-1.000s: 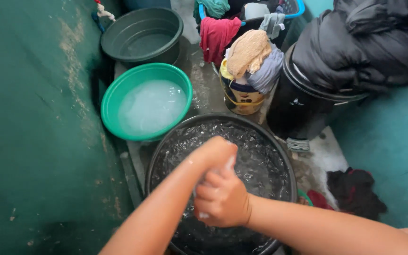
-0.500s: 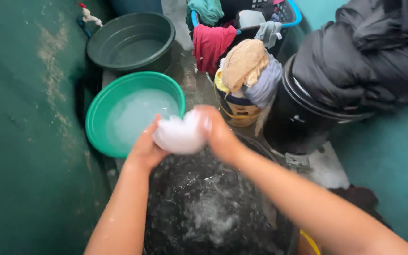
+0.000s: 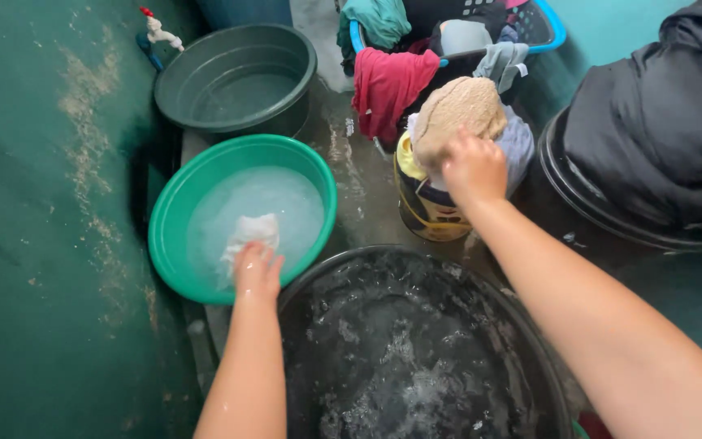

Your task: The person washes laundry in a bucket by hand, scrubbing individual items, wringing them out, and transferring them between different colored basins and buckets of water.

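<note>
My left hand point(image 3: 257, 270) reaches into the green basin point(image 3: 174, 203) of cloudy water and presses on a small white cloth point(image 3: 247, 236) lying in it. My right hand point(image 3: 473, 169) is stretched to the right and grips a tan cloth point(image 3: 458, 110) heaped on a yellow bucket point(image 3: 420, 203) of wet clothes. Below both arms sits a large black tub point(image 3: 416, 349) with dark soapy water.
A dark green basin point(image 3: 237, 77) with a little water stands at the back, a tap point(image 3: 156, 32) beside it on the green wall. A red garment point(image 3: 387, 85) hangs from a blue laundry basket point(image 3: 550, 24). A black bin point(image 3: 611, 219) piled with dark clothes is at right.
Both hands left the black tub. They lifted the white cloth up together; now the left hand has it down in the green basin and the right hand has gone to the tan cloth.
</note>
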